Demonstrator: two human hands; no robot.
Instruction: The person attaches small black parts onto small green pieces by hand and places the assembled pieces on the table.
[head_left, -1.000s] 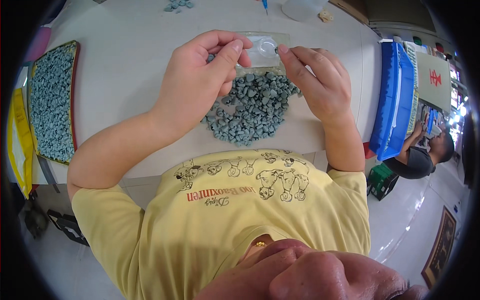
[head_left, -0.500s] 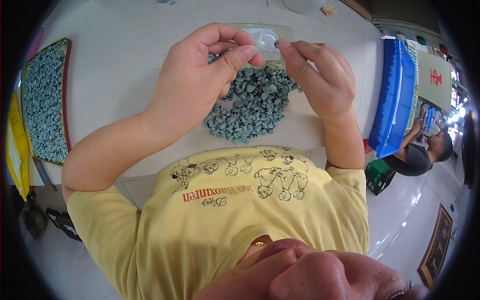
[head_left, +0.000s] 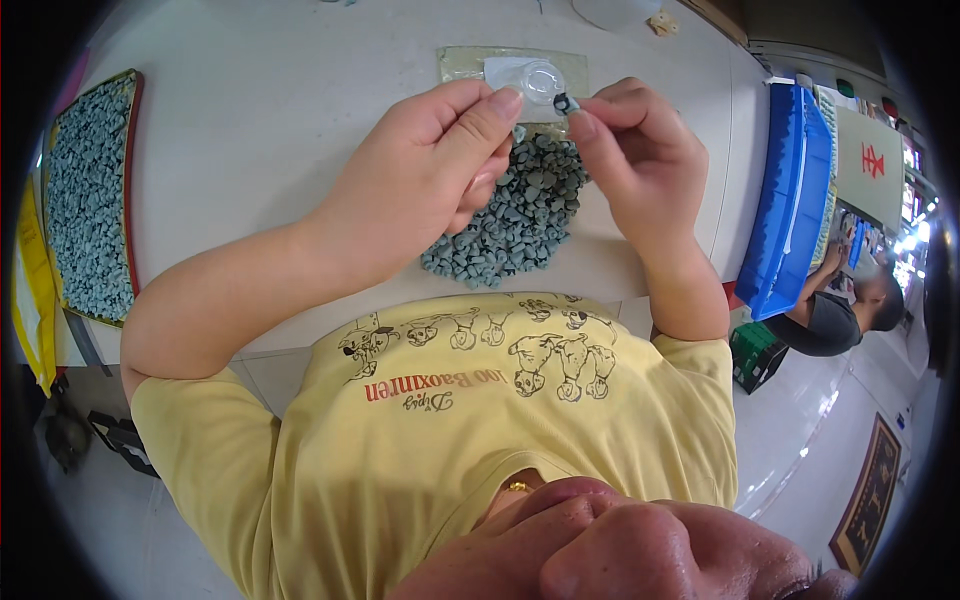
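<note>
Between thumb and forefinger, my right hand [head_left: 648, 150] pinches a small dark grey-blue piece [head_left: 566, 103] with a pale spot on it. My left hand [head_left: 430, 165] is closed, thumb pressed against the curled fingers. Whatever it holds, if anything, is hidden. A bluish bit [head_left: 519, 132] shows just by its fingertips; I cannot tell whether it is held. Below both hands a heap of small grey-green pieces [head_left: 510, 220] lies on the table. Just beyond the fingertips, a clear round dish [head_left: 541, 82] sits on a translucent greenish mat [head_left: 465, 62].
At the left, a shallow tray [head_left: 130, 200] is full of similar pieces, beside a yellow bag [head_left: 35, 300]. A blue plastic bin [head_left: 790, 200] stands at the table's right end. Further right, another person in a dark shirt [head_left: 830, 320] sits near a green crate [head_left: 757, 352].
My left hand has moved slightly down and its fingers have curled in. The right hand has turned a little, so the pinched piece shows more. Some of the heap's left side is now covered.
</note>
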